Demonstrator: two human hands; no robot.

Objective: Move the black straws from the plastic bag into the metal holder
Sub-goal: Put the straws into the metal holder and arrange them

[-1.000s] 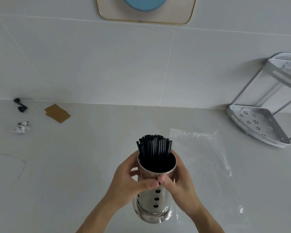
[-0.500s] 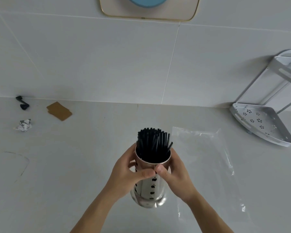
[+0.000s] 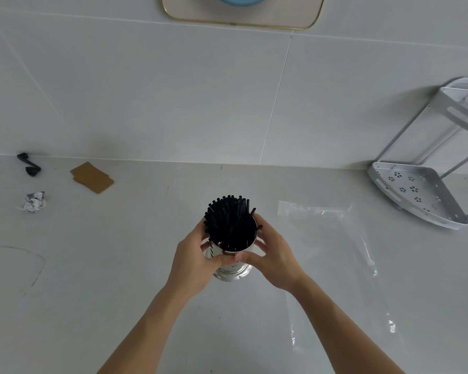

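Observation:
A shiny perforated metal holder [image 3: 231, 271] stands on the pale counter, packed with a bundle of black straws [image 3: 229, 220] whose tops stick out above its rim. My left hand [image 3: 192, 261] wraps the holder's left side and my right hand [image 3: 272, 256] wraps its right side, thumbs nearly meeting at the front below the rim. The clear plastic bag [image 3: 333, 255] lies flat on the counter to the right of the holder, with no straws visible in it.
A white metal corner shelf [image 3: 416, 195] stands at the far right by the wall. At the far left lie a brown card [image 3: 92, 177], a crumpled paper ball [image 3: 33, 202] and a small black hook [image 3: 29, 164]. The tiled wall rises behind.
The holder with straws has moved away from me across the counter, both hands staying wrapped around it. Its base now rests farther back.

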